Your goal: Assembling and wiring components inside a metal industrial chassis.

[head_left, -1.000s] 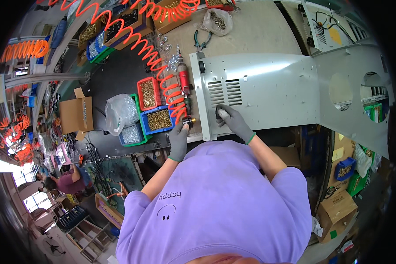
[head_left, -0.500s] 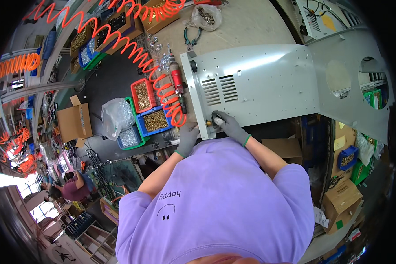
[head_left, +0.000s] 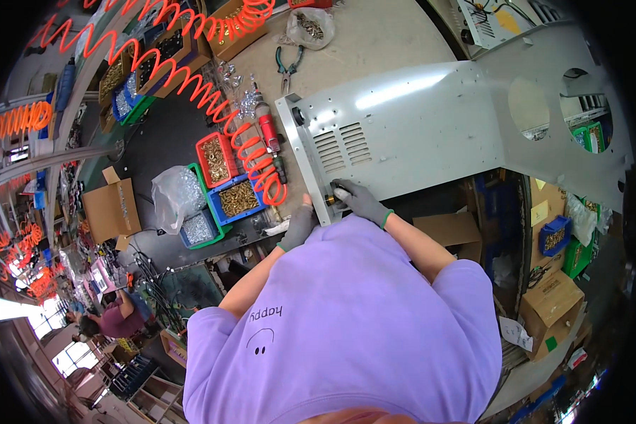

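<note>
A grey sheet-metal housing (head_left: 417,116) with vent slots lies on the bench before me, its narrow end plate (head_left: 305,159) on the left. At the plate's near end, my right hand (head_left: 362,202), in a grey glove, has its fingers closed round a small black-and-brass fitting (head_left: 330,200) on the inner face. My left hand (head_left: 301,225), gloved with fingertips bare, is curled against the outer side of the same plate. What its fingers hold, if anything, is hidden. A similar black fitting (head_left: 298,115) sits at the plate's far end.
Left of the plate lie a red power screwdriver (head_left: 267,127) and its coiled orange hose (head_left: 222,116). Beyond are a red bin (head_left: 203,145) and a blue bin (head_left: 220,210) of brass parts. Pliers (head_left: 287,68) and a bag of screws (head_left: 309,30) lie farther back.
The whole view has shifted slightly, so the housing and bench appear farther left. The right hand stays at the fitting with its fingers turned a little; the left stays by the plate.
</note>
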`<state>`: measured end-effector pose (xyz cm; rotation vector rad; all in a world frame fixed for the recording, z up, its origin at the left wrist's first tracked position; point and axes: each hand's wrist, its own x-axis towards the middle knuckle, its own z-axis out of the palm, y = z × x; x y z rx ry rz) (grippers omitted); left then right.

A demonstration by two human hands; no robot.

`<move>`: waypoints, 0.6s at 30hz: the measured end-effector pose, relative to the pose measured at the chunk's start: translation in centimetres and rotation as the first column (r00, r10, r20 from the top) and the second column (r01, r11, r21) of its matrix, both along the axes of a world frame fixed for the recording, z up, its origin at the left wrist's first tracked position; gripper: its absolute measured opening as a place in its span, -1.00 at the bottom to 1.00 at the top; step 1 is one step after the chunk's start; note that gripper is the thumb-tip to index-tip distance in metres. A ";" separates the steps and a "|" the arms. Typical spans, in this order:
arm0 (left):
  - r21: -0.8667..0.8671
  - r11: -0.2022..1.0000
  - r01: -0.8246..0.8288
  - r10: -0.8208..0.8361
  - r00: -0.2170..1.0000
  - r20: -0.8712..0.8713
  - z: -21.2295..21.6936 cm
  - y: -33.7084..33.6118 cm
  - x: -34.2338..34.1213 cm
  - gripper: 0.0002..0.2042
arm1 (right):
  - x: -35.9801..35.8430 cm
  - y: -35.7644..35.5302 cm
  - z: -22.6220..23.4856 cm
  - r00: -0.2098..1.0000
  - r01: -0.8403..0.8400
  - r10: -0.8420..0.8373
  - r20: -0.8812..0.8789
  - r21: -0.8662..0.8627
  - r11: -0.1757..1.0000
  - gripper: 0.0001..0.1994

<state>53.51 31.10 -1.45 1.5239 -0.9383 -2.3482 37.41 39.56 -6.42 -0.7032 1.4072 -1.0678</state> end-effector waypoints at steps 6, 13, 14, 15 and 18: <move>-0.303 0.777 0.551 -0.430 0.818 0.383 -2.9 -1.0 2.7 -0.58 | 0.2 0.9 1.4 0.970 -0.161 0.154 -0.190 -0.022 0.987 -0.52; -0.388 0.709 0.589 -0.408 0.791 0.456 -2.1 -0.8 2.6 -0.65 | 1.5 0.9 0.6 0.946 -0.166 0.119 -0.303 -0.133 0.977 -0.55; -0.411 0.696 0.589 -0.401 0.793 0.459 -2.2 -0.8 2.6 -0.65 | 1.6 0.8 0.4 0.946 -0.144 0.092 -0.310 -0.152 0.978 -0.57; -0.422 0.699 0.577 -0.400 0.805 0.437 -2.3 -0.8 2.7 -0.65 | 1.6 0.6 0.2 0.950 -0.137 0.095 -0.299 -0.125 0.983 -0.59; -0.433 0.695 0.574 -0.407 0.811 0.420 -2.3 -1.0 2.5 -0.65 | 1.2 -0.6 0.2 0.984 -0.120 0.122 -0.130 0.021 0.993 -0.64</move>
